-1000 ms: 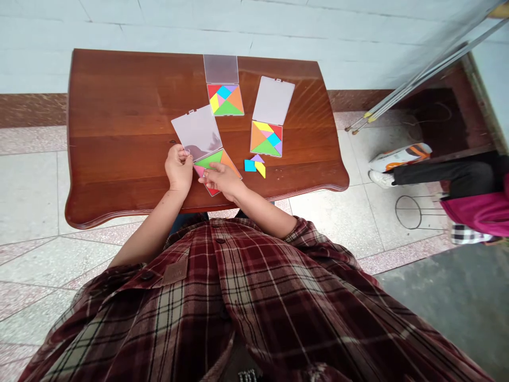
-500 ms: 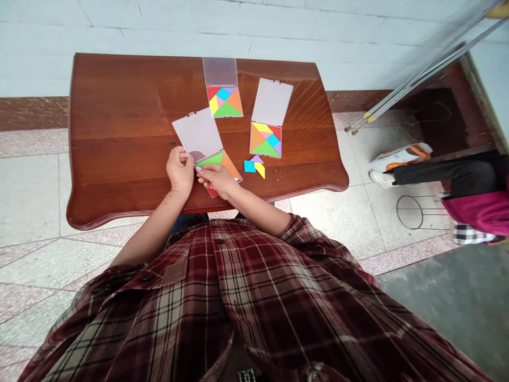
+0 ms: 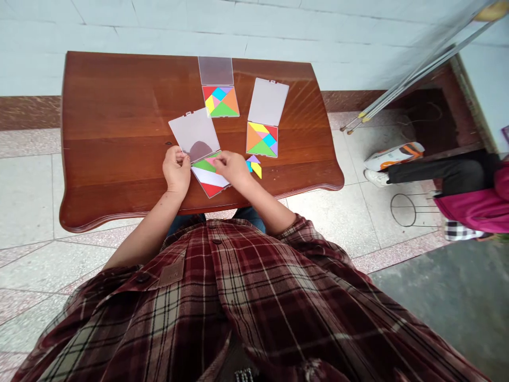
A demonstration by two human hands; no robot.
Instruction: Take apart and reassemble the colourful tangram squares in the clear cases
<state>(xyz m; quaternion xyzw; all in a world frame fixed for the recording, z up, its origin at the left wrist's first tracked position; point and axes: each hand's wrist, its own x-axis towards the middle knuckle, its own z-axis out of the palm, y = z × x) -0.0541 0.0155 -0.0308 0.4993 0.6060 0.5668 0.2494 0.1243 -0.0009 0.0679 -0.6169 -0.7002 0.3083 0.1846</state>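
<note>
The near tangram case lies open on the table, just right of the table's middle and toward its near edge, turned like a diamond. Its clear lid opens toward 11 o'clock. A white band crosses the tray, with a red piece at 6 o'clock and a green piece toward 11 o'clock.

The left hand sits at 9 o'clock from the tray, its forearm rising from 7 o'clock. Its fingers bunch against the thumb at the lid's near edge, but I cannot tell whether they grip the lid or something small. The right hand sits at 3 o'clock, its forearm rising from 5 o'clock, wrist bent and fingers curled down. Its fingertips touch the tray's pieces; any grasp is hidden.

Loose pieces lie just beside the right hand, at 3 o'clock. A second case sits at 2 o'clock, and a third case at 12 o'clock, both filled and with lids open away from the person. Far off at 3 o'clock, on the floor beyond the table, are a white-and-orange shoe and a wire stand.
</note>
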